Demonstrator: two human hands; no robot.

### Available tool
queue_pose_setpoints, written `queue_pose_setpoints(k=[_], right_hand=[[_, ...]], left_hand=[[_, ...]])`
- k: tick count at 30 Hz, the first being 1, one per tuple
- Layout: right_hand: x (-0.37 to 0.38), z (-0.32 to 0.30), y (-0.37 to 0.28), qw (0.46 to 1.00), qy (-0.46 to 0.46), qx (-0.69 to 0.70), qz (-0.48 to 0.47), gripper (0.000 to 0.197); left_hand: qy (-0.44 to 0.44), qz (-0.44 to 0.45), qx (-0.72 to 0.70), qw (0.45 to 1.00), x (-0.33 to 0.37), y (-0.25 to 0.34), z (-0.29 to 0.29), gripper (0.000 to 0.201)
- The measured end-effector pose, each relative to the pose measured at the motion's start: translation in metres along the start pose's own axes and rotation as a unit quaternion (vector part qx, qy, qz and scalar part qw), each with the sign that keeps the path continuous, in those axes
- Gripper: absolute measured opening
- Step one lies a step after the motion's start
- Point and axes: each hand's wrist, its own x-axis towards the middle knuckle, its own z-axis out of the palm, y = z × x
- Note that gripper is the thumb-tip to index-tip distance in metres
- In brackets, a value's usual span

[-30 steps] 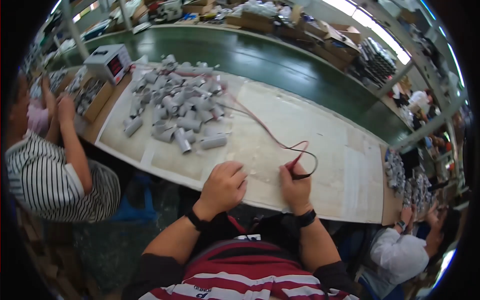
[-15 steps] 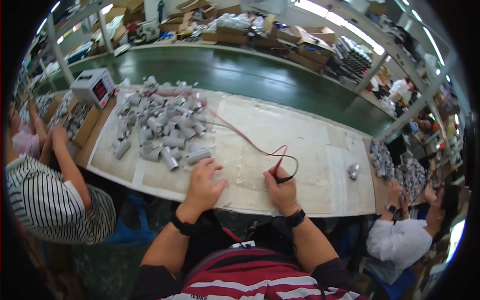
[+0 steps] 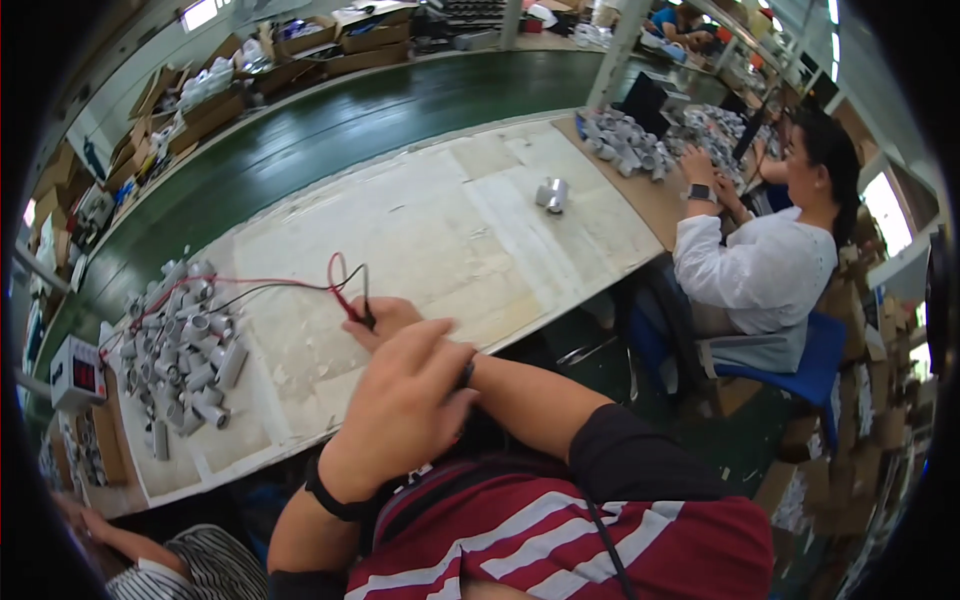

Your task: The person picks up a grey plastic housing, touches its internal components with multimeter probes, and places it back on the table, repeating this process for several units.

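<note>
My right hand is closed on the red and black test leads just above the pale worktop. From it the thin wires run left across the table. My left hand is crossed over my right wrist, fingers spread and nothing seen in it; it hides part of that wrist. A heap of grey tubular fittings lies on the left part of the table. One more grey fitting sits apart, toward the right end. Beside the heap stands a grey meter box with a red lit display.
A green conveyor belt runs along the table's far side. To the right, a person in a white top handles grey parts at the adjoining table. At the lower left is another person in a striped shirt. Cardboard boxes line the back.
The view has swung right, shifting the heap and meter box left in the picture. My left hand has gone from beside the heap to across my right wrist. The right hand keeps the leads.
</note>
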Motion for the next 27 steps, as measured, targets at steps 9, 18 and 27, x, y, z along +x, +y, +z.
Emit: queue_pose_setpoints(k=[9, 18, 27], right_hand=[[0.007, 0.011, 0.023, 0.953, -0.107, 0.251, 0.133, 0.017], [-0.005, 0.026, 0.033, 0.974, -0.011, 0.205, 0.092, 0.023], [-0.001, 0.018, 0.019, 0.979, -0.024, 0.184, 0.081, 0.021]], left_hand=[[-0.279, -0.003, 0.080, 0.957, 0.187, 0.007, 0.126, 0.047], [-0.098, -0.206, 0.163, 0.960, 0.277, -0.064, 0.207, 0.056], [-0.045, -0.143, 0.081, 0.985, 0.254, -0.068, 0.223, 0.052]])
